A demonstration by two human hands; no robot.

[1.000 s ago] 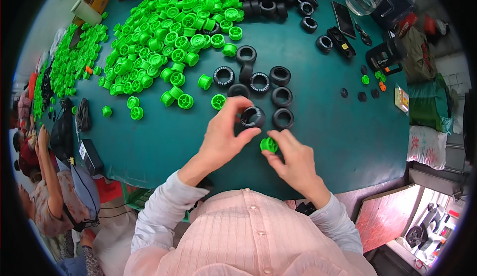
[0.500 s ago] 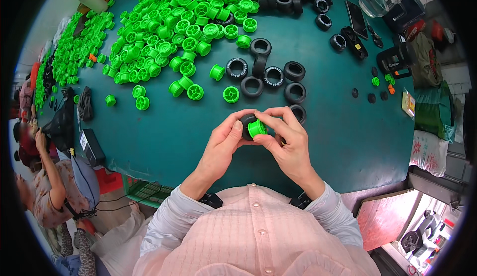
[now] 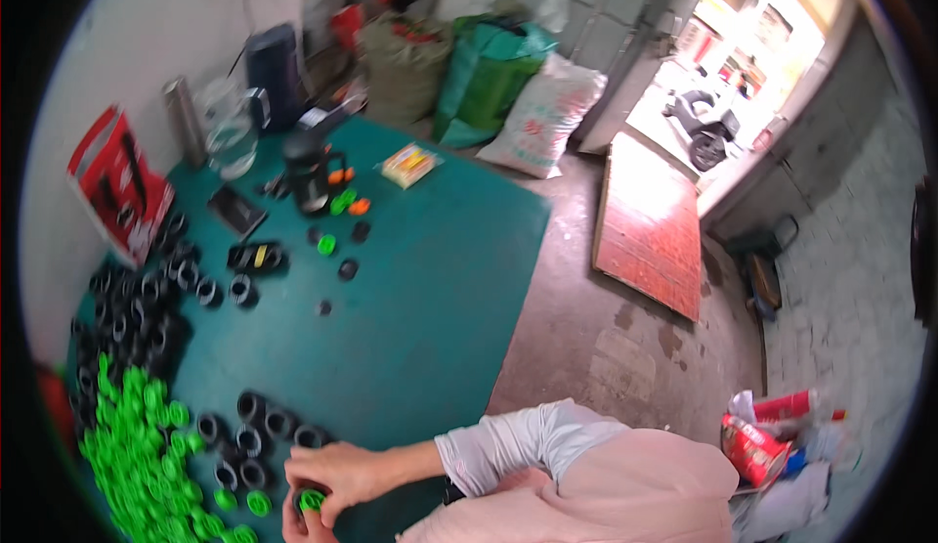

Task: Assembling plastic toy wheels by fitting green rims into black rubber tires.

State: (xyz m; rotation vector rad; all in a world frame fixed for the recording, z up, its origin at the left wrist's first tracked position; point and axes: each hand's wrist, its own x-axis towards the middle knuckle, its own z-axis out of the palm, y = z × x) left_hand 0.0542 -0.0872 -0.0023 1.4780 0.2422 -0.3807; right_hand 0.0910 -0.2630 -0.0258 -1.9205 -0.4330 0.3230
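Green cap pinched between both hands at desk's near edge | right hand grips it from above, left hand mostly hidden below | risk: cap may slip among black rings if grip loosens

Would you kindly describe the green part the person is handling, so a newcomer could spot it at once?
Start at the teal table and follow its near edge to where both hands meet. Pinched in the fingertips is a small round green cap. Unlike the loose green caps heaped at the left, it alone is gripped.
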